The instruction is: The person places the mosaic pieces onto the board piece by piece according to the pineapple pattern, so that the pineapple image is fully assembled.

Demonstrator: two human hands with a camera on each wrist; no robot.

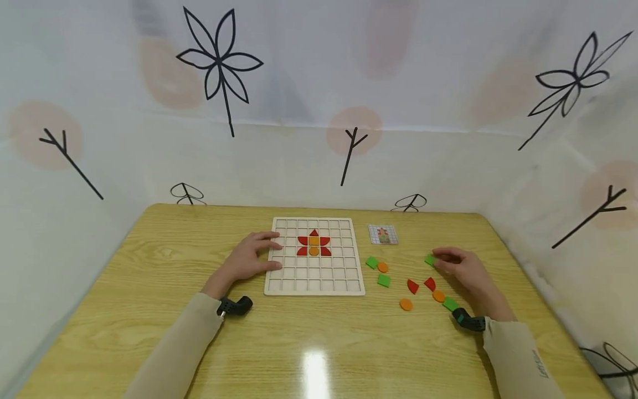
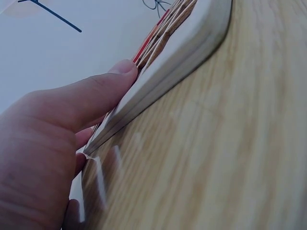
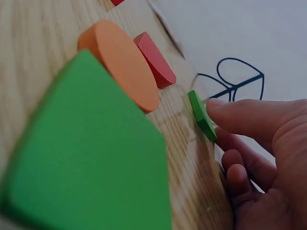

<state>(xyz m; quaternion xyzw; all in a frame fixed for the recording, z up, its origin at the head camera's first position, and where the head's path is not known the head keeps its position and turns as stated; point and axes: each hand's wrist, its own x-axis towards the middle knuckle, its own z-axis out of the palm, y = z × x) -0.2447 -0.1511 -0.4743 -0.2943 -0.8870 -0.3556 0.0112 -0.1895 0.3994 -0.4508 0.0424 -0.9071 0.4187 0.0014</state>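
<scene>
Close to the right wrist: green piece (image 3: 91, 158), orange disc (image 3: 120, 62). Right hand (image 1: 466, 270) pinching small green tile (image 1: 430, 259) at fingertips, probably to lift it. Left hand (image 1: 247, 259) flat, fingers straight, steadying grid board (image 1: 314, 280); red flower (image 1: 313, 244) just beyond left fingertips.

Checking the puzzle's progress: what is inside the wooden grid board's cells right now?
The grid board holds five red petal pieces around an orange square and orange circle. The left hand covers some left-edge cells, so those stay unseen.
</scene>
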